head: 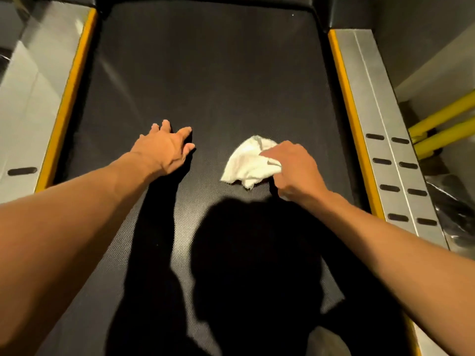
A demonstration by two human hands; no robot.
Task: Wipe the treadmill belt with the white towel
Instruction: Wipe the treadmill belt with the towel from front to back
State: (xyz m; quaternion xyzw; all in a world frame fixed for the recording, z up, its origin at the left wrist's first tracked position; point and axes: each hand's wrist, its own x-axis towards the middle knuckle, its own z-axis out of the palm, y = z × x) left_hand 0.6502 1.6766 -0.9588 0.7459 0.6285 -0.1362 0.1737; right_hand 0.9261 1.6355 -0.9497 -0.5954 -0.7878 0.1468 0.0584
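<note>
The black textured treadmill belt (pixel 210 73) fills the middle of the view. A crumpled white towel (pixel 248 163) lies on it right of centre. My right hand (pixel 293 168) grips the towel's right edge, fingers closed over the cloth and pressing it to the belt. My left hand (pixel 164 147) rests flat on the belt to the left of the towel, fingers spread, holding nothing. My shadow covers the near part of the belt.
Yellow strips (pixel 344 98) edge the belt on both sides, with silver side rails (pixel 385 140) carrying black grip pads beyond them. A second silver rail (pixel 28 104) runs on the left. Yellow bars (pixel 442 124) stand at far right. A black motor cover (pixel 231 0) closes the belt's far end.
</note>
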